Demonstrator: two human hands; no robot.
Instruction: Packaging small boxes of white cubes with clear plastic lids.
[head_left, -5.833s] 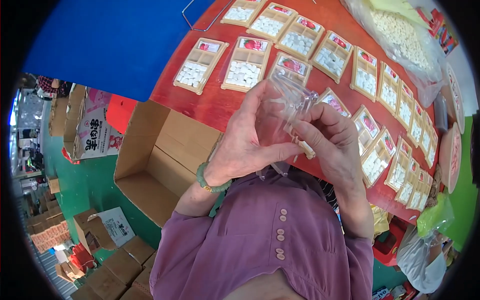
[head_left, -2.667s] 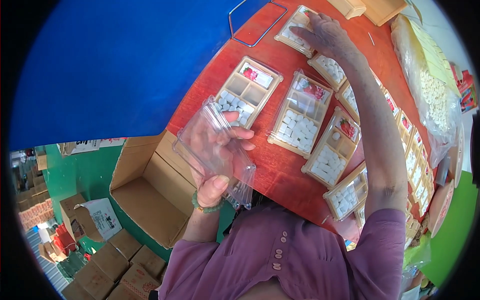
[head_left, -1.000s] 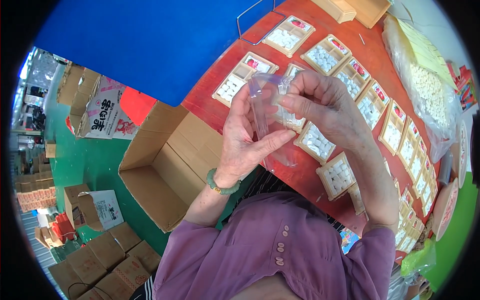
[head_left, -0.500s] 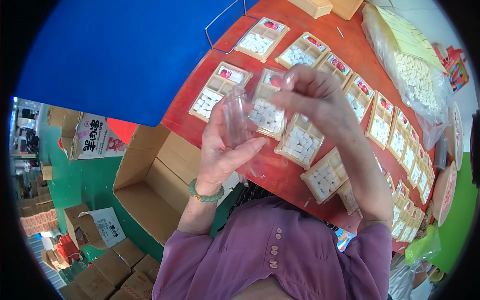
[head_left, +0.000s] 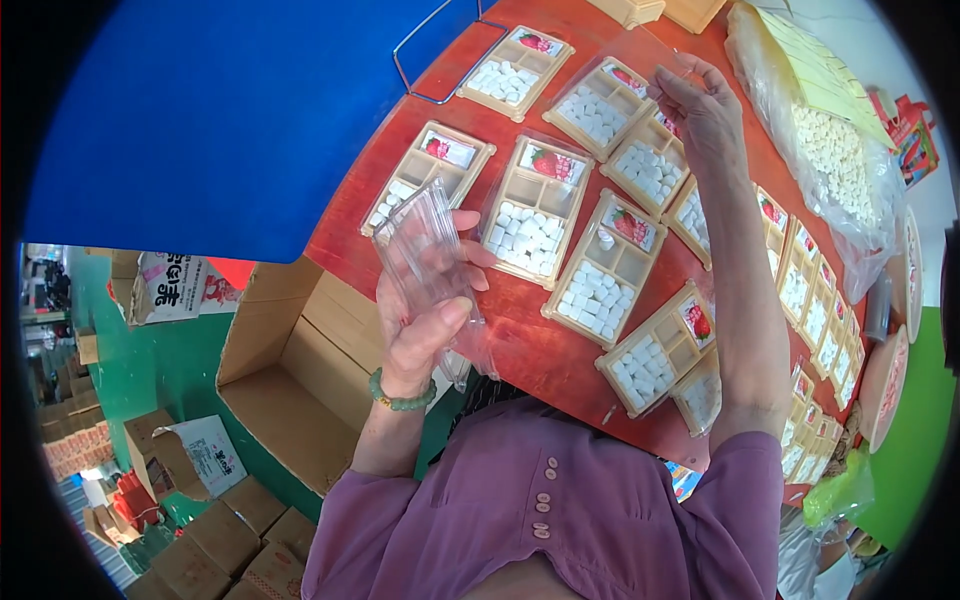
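Observation:
My left hand [head_left: 415, 335], a green bead bracelet at its wrist, grips a stack of clear plastic lids [head_left: 425, 245] above the red table's edge. Farther off, my right hand [head_left: 705, 105] pinches a clear lid [head_left: 650, 50], barely visible, at the far tray [head_left: 598, 105]. Whether that lid touches the tray I cannot tell. Each beige compartment tray holds white marshmallow-like pieces and a card with a strawberry picture. Nearest my left hand are a tray [head_left: 533, 205] and a partly hidden tray [head_left: 445, 150]. Another tray [head_left: 605, 270] lies between my hands.
More filled trays [head_left: 825, 335] line the table's right side. A clear bag [head_left: 835, 150] of white pieces lies at the far right, near pink-and-white plates [head_left: 888, 390]. An open cardboard box [head_left: 290, 390] stands left, below a blue panel [head_left: 220, 110]. A wire frame [head_left: 405, 70] borders the table.
My right hand has moved from beside my left hand to the far tray, carrying a clear lid. My left hand has shifted slightly left and tilted the lid stack.

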